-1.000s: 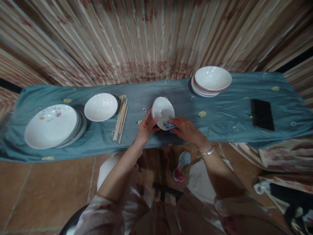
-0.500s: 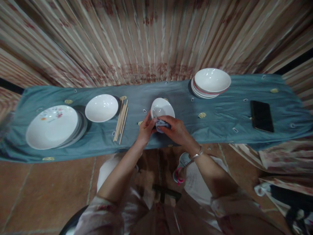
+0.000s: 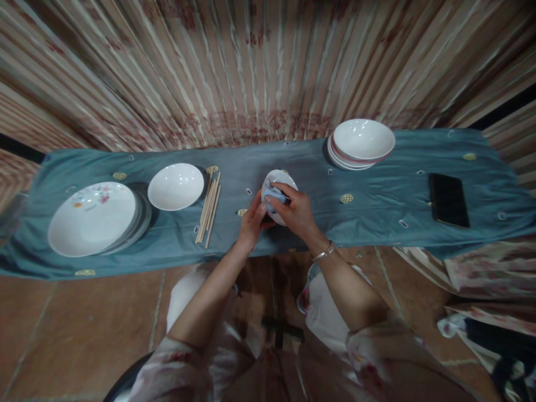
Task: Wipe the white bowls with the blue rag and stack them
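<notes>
A small white bowl (image 3: pixel 283 177) is tilted over the middle of the cloth-covered table. My left hand (image 3: pixel 252 219) grips the bowl by its left side, thumb at the rim and the fingers partly hidden beneath. A bunched light-blue cloth (image 3: pixel 274 195) is pinched in my right hand (image 3: pixel 298 211), which presses it against the inside of the bowl. Left of my hands lie several wooden chopsticks (image 3: pixel 208 209), side by side. Just past them stands a larger white bowl (image 3: pixel 176 187).
At the far left is a stack of plates (image 3: pixel 92 220), the top one flower-patterned. A stack of white bowls (image 3: pixel 363 139) stands at the back right. A dark phone-like object (image 3: pixel 449 200) lies at the right. Pleated curtains (image 3: pixel 259 72) hang behind the teal tablecloth (image 3: pixel 377 206).
My right hand has moved with the cloth from the bowl's near rim up and into its inside. My left hand still holds the bowl, which has shifted slightly.
</notes>
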`<state>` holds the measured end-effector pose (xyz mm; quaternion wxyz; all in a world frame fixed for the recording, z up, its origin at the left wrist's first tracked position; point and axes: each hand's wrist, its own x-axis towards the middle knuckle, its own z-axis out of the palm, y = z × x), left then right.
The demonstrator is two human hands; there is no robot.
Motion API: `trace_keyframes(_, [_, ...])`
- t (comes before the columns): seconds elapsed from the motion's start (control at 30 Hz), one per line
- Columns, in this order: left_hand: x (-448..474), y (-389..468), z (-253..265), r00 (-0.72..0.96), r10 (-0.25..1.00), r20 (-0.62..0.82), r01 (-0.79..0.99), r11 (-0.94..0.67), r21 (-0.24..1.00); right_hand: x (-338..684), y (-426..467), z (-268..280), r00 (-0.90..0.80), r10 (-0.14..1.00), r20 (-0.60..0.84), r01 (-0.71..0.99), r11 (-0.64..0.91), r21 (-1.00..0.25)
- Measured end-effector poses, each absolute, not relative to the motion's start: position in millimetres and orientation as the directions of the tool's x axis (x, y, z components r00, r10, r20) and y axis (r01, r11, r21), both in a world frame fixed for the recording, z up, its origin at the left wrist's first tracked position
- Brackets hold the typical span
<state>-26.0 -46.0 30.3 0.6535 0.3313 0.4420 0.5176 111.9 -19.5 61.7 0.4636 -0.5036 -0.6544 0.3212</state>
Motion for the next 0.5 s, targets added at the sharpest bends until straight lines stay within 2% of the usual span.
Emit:
trace_keyframes(0.27, [-23.9, -44.5, 23.1, 0.146, 0.981, -0.13, -0.353, 0.174, 0.919, 106.2, -7.5, 59.3, 0.01, 0.946, 0.325, 0.312, 0.306, -0.899])
trace_keyframes(0.5, [-24.4, -46.5, 23.1, 0.147, 0.983, -0.112, -0.343, 0.157, 0.926, 109.1, 6.8, 50.3, 0.071, 0.933, 0.352, 0.365, 0.304, -0.88])
